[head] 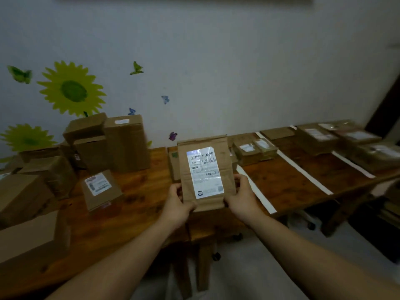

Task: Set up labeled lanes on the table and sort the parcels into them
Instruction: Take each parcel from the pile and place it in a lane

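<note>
A flat brown paper parcel [225, 169] with a white shipping label facing me is held upright above the wooden table [287, 182]. My left hand [176, 205] grips its lower left edge and my right hand [240, 197] grips its lower right edge. White tape strips [303, 172] run across the right half of the table and mark lanes. Flat parcels [255, 151] lie at the back of the lanes.
A pile of brown cardboard boxes [125, 144] stands on the table's left half, with a small labelled box [100, 189] in front of it. More stacked flat parcels [357, 146] fill the far right lanes. Flower and butterfly stickers decorate the wall behind.
</note>
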Motion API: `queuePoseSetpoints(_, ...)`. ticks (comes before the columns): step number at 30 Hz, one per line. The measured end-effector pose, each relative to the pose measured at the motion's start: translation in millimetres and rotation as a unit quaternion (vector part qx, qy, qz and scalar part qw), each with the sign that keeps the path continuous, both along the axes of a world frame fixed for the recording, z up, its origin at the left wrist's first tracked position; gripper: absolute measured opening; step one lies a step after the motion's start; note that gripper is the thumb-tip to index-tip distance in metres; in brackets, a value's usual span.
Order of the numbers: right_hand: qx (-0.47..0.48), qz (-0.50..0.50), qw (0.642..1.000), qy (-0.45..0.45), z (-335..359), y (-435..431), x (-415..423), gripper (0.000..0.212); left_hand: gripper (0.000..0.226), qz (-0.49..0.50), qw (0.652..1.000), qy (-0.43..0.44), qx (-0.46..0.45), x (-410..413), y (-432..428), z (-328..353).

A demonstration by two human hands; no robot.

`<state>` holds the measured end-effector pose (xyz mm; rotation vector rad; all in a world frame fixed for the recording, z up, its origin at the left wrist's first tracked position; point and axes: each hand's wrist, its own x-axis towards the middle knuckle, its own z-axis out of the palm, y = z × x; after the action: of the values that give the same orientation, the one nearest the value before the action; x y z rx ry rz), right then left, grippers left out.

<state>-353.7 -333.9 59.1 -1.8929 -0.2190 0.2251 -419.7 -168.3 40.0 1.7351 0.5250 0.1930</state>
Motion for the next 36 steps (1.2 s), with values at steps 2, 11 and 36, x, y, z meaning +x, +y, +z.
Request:
queuePoseSetpoints(2, 0.003, -0.029, 1.000, -0.010, 0.2, -38.3, 8.7, 0.059, 0.066, -0.018, 1.000, -0.003, -0.009, 17.3, -36.7, -1.6)
queuePoseSetpoints(11, -0.007, -0.124, 0.992, -0.006, 5.3, -182.8, 73.0, 0.067, 0.065, -0.133, 0.991, -0.014, -0.014, 114.8, -171.4, -4.8)
queuePoseSetpoints(36, -0.201, -0.045, 0.978, -0.023, -25.9, -322.7, 446.6, 0.054, 0.065, -0.189, 0.981, 0.034, -0.028, 488.8, -318.9, -46.7)
